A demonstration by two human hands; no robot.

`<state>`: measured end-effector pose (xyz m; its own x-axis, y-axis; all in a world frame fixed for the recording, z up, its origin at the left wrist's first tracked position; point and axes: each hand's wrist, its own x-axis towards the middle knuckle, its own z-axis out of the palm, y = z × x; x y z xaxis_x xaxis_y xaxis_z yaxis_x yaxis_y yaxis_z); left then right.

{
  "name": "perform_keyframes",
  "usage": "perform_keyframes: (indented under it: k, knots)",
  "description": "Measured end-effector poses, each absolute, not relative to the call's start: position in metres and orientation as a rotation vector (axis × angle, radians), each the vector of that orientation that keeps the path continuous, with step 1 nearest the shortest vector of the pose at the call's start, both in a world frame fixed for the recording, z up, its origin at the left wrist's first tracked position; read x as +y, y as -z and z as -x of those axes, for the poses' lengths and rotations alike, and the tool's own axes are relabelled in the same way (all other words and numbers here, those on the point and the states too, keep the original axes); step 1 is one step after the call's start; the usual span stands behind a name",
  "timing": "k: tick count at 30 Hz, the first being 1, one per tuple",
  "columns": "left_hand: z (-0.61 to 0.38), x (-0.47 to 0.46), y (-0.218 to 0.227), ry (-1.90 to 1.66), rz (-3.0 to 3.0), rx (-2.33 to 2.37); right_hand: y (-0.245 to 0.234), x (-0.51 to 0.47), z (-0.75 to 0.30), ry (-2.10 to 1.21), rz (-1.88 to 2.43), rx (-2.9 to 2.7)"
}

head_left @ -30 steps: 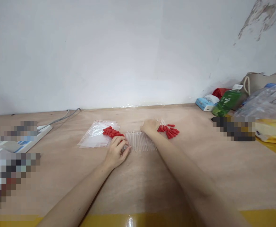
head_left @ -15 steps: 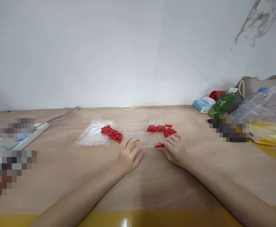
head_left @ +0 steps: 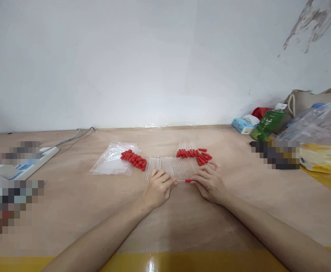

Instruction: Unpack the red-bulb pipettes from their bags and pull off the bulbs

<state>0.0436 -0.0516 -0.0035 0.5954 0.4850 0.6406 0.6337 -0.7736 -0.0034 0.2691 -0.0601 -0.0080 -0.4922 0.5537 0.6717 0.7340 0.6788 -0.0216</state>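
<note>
A row of clear glass tubes [head_left: 172,166] lies in the middle of the wooden table [head_left: 165,223]. My left hand [head_left: 157,189] pinches one clear tube at the row's near edge. Facing it, my right hand [head_left: 210,182] pinches a small red rubber cap [head_left: 188,181] against that tube's end. One heap of red caps [head_left: 134,159] lies left of the row on clear plastic bags [head_left: 111,164]. Another heap of red caps [head_left: 201,155] lies to the right, beside capped tubes [head_left: 186,150].
A white power strip [head_left: 40,156] with its cable lies at the left. At the right stand a green bottle [head_left: 267,124], a blue tissue pack [head_left: 243,124], a beige bag [head_left: 304,100] and plastic bags [head_left: 319,126]. Yellow tape [head_left: 182,262] edges the table front.
My right hand came back from the far red caps with one cap. My left hand shifted right along the tubes. Both hands now meet at the row's near edge.
</note>
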Motion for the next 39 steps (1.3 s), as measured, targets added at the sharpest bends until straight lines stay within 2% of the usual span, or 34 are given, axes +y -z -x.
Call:
perform_keyframes:
  k: [24, 29, 35, 39]
  knots:
    - [-0.039, -0.049, 0.004, 1.058, 2.684, -0.988, 0.008, -0.061, -0.273, 0.307, 1.006, -2.278]
    - [-0.016, -0.039, 0.009, 1.214, 2.528, -1.112, 0.011, -0.052, -0.293, 0.317, 1.151, -2.103]
    - [-0.02, -0.036, 0.015, 1.225, 2.592, -1.094, 0.018, -0.045, -0.29, 0.084, 0.997, -1.956]
    - [-0.036, -0.03, 0.01, 1.259, 2.573, -1.014, 0.009, -0.026, -0.295, 0.052, 1.093, -1.772]
